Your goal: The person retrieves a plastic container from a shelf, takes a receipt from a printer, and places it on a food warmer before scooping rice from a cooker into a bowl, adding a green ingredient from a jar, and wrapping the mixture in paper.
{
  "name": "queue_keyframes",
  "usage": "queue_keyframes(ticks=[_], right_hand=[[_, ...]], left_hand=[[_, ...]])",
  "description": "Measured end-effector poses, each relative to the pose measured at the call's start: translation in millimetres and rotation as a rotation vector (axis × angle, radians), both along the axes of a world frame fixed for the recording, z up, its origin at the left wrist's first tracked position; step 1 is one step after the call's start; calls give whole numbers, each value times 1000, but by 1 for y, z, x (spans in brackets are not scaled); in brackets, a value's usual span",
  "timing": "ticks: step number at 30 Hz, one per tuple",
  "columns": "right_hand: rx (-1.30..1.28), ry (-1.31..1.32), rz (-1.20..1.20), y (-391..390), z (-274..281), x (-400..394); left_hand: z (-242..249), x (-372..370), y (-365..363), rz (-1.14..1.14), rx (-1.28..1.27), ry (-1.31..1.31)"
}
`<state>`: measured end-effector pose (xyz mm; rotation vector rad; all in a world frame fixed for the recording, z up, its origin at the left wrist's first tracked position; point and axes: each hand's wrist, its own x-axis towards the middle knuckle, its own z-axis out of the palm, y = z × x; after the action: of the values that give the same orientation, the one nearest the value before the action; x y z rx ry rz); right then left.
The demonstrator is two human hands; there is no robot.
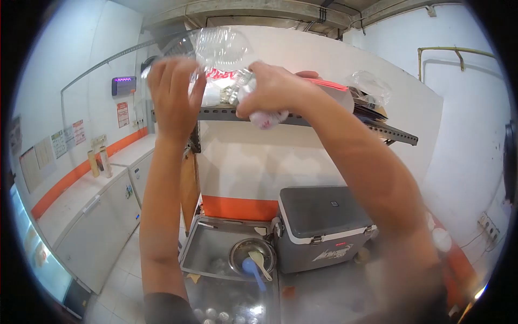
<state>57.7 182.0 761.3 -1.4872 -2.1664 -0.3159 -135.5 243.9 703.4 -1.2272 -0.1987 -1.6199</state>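
Both arms are raised to a metal shelf on the wall. My right hand is closed around a plastic-wrapped white item with pink print, whose rounded end hangs below the shelf edge. Crinkled clear wrapping shows by its fingertips. My left hand is up at the shelf's left end, fingers curled and thumb apart, slightly blurred; what lies under its fingers is hidden. Just behind and above it are clear ribbed plastic containers. A white package with red lettering sits between the hands.
Below stand a grey cooler box and a metal sink. A steel bowl there holds a blue ladle and a cream-coloured utensil. White chest freezers line the left wall. Clear plastic bags lie at the shelf's right.
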Motion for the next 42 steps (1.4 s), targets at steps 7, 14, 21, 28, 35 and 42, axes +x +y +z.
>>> queue_keyframes(ticks=[7, 14, 21, 28, 35, 42], right_hand=[[-135, 493, 275, -117, -108, 107], [-445, 1139, -248, -296, -317, 233], [-367, 1593, -1239, -634, -563, 272], [315, 1957, -1487, -892, -640, 159], [764, 2100, -1721, -1020, -644, 73], [1024, 2199, -1870, -1089, -665, 68]], left_hand=[[-88, 52, -41, 116, 203, 262], [-148, 178, -82, -58, 370, 414], [-248, 363, -216, -629, 298, 516], [-398, 509, -543, -1332, -1, 699], [-493, 556, -867, -1849, -124, 1047], [-598, 636, -1024, -1623, -155, 1722]])
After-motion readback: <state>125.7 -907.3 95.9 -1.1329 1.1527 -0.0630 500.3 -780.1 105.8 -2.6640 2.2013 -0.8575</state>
